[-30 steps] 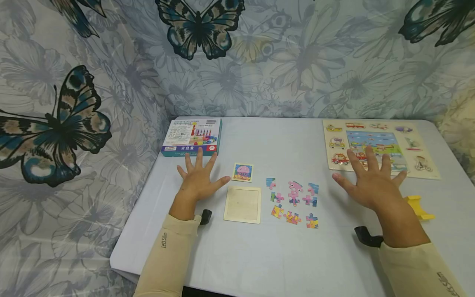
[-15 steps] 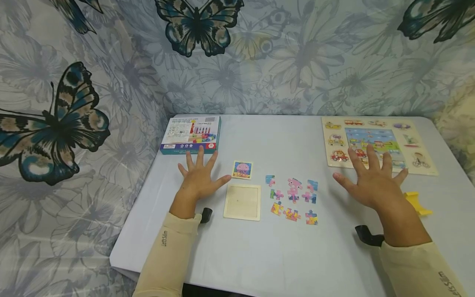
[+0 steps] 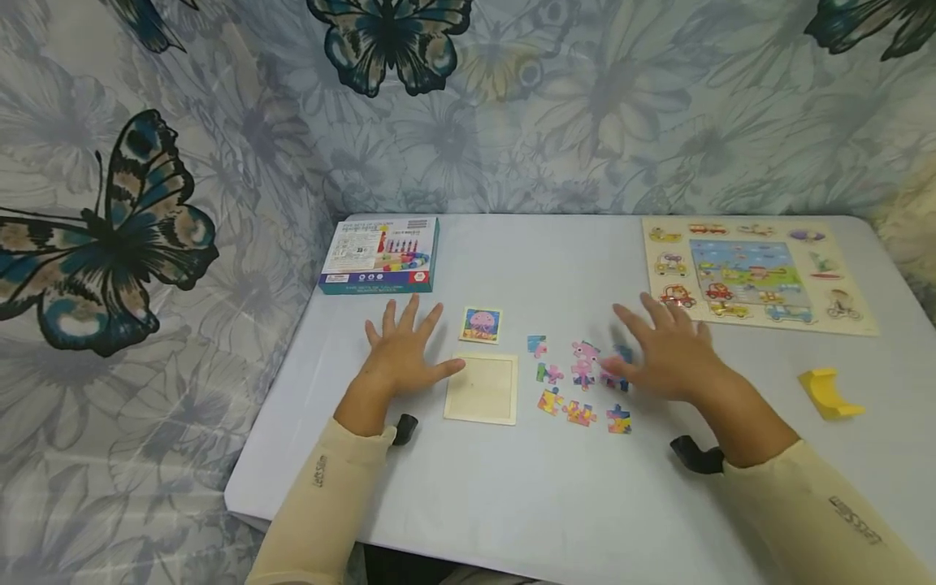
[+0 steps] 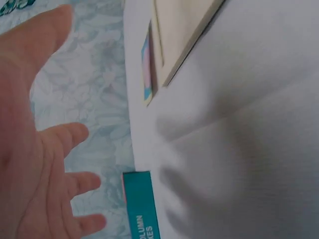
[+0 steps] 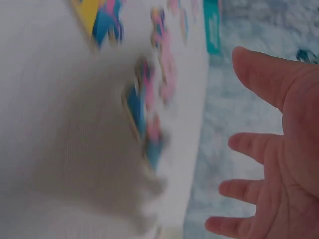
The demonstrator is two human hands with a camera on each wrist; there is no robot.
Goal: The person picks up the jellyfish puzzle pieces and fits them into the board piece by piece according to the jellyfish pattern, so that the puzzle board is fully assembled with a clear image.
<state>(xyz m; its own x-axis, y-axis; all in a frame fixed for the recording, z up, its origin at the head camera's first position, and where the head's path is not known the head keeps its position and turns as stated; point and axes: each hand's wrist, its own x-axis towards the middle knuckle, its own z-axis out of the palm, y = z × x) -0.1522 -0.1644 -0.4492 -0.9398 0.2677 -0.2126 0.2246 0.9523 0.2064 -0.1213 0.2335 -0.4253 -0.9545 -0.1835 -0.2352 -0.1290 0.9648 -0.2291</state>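
My left hand (image 3: 400,357) hovers with spread fingers above the table, its thumb tip over the corner of a square wooden puzzle tray (image 3: 480,390). Beyond the tray lies a small picture card (image 3: 481,325) with a pink figure on blue. Several loose jigsaw pieces (image 3: 581,413) in pink, blue and yellow are laid out right of the tray. My right hand (image 3: 669,353), fingers spread, is over the right side of these pieces and partly hides some. In the right wrist view, the blurred pieces (image 5: 135,112) lie below that hand, apart from its fingers. Neither hand holds anything.
A teal and white box (image 3: 379,256) lies at the back left. At the back right is a large puzzle board (image 3: 760,276) with vehicle pictures. A yellow curved piece (image 3: 830,394) sits on the right of the white table (image 3: 556,496).
My right hand has moved left, from near the vehicle board to over the loose pieces. My left hand has shifted slightly right. The head view has tilted a little.
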